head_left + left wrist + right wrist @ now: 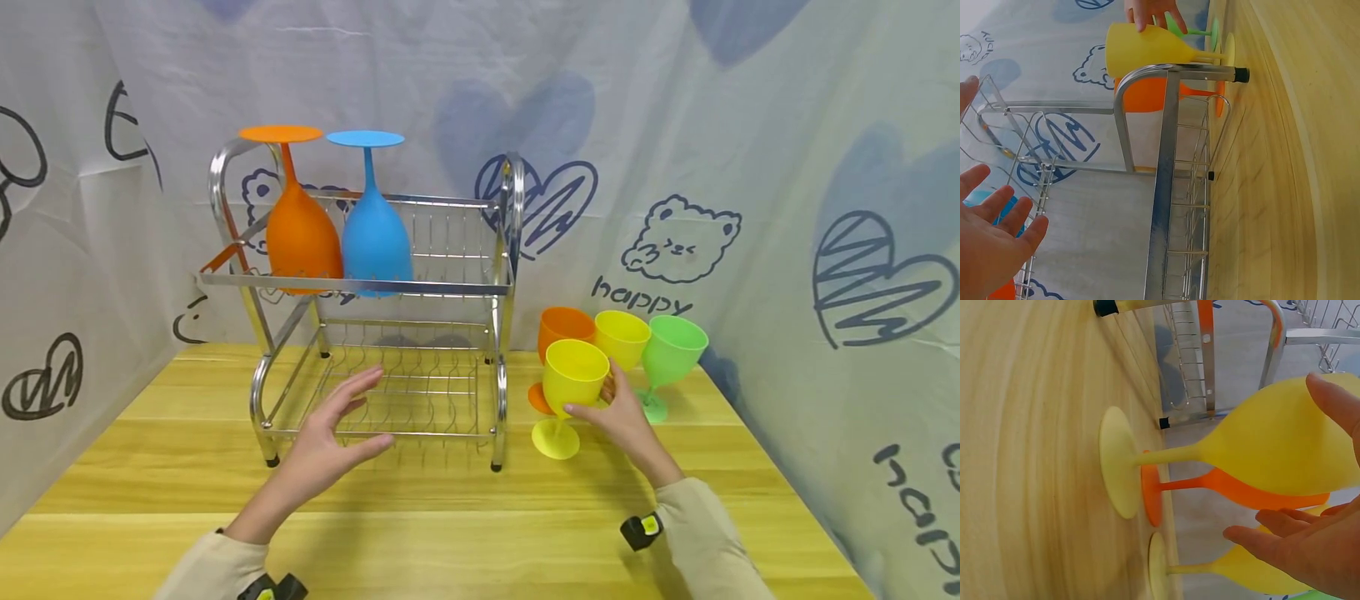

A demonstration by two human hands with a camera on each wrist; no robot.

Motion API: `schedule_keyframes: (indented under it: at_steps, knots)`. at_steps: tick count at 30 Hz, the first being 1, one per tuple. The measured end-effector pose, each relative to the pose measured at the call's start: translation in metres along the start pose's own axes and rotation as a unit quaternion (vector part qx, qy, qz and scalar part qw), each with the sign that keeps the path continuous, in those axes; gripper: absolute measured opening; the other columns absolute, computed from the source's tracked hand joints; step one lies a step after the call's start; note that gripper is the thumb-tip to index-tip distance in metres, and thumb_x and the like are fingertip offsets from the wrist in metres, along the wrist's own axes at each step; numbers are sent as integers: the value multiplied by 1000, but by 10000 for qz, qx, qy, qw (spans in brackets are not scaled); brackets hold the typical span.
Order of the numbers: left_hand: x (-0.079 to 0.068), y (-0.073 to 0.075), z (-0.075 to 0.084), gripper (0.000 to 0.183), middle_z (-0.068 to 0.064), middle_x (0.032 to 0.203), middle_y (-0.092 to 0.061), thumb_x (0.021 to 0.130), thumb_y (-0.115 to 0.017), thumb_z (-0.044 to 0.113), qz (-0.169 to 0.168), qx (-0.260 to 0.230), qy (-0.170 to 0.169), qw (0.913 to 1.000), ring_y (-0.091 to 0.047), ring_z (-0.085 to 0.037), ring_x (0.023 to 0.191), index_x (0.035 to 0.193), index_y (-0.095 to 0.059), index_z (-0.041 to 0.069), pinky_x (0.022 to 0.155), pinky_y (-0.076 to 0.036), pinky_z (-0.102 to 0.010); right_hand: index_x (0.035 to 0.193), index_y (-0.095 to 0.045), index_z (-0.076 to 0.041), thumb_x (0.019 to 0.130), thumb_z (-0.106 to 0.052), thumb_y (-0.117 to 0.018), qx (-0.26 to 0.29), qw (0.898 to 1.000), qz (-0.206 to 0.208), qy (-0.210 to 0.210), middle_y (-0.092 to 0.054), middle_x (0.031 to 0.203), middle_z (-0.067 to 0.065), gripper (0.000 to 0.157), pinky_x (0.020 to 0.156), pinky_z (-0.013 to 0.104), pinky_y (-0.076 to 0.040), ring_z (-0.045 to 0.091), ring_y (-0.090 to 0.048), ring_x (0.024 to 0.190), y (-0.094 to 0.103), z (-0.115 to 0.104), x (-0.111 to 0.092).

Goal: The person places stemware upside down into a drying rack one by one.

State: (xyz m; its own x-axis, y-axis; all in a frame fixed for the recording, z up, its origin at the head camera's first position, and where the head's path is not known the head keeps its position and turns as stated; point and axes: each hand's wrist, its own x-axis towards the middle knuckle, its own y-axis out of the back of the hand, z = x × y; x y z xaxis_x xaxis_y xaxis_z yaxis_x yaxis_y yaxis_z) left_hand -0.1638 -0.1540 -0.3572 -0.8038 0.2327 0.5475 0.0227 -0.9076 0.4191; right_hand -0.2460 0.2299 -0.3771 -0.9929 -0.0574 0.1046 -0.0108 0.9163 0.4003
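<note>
My right hand point(621, 414) holds a yellow goblet point(573, 375) by its bowl, thumb against the near side and fingers at its right. The goblet is upright, its round foot point(1118, 462) at the tabletop. Behind it stand an orange goblet point(564, 325), a second yellow goblet point(624, 335) and a green goblet point(675, 350). My left hand point(330, 446) is raised in front of a two-tier metal dish rack point(356, 285), fingers and thumb spread, holding nothing. On the rack's upper tier, an orange goblet point(302, 233) and a blue goblet point(377, 237) stand upside down, side by side.
The rack's lower wire tier point(405, 392) sits just above the wooden table point(420, 533). A rack leg point(498, 417) stands left of the held goblet. Printed white cloth point(637, 125) hangs behind and along both sides.
</note>
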Motion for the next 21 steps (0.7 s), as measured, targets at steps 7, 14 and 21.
schedule_keyframes:
  at_steps: [7,14,21]
  knots:
    - [-1,0,-2,73,-9,150,-38,80,-78,7,-41,70,112,9999,-38,-16,131,144,-42,6,105,-32,-16,148,-21,4,82,-16,-77,-9,9999,108,48,-33,147,27,89,110,50,-31,41,-36,133,-3,6,2]
    - [-1,4,-3,74,-10,150,-37,81,-77,7,-49,100,118,9999,-38,-21,131,146,-40,9,105,-33,-17,145,-29,3,83,-29,-78,-252,9995,110,-123,-36,146,23,85,109,51,-33,40,-39,130,1,7,-3]
    - [-1,6,-2,74,-8,151,-37,83,-76,10,-23,202,311,9993,-39,-27,131,147,-40,11,105,-37,-24,145,-29,4,81,-28,-79,-449,9988,178,-55,-38,143,24,87,104,51,-39,40,-39,128,4,3,-11]
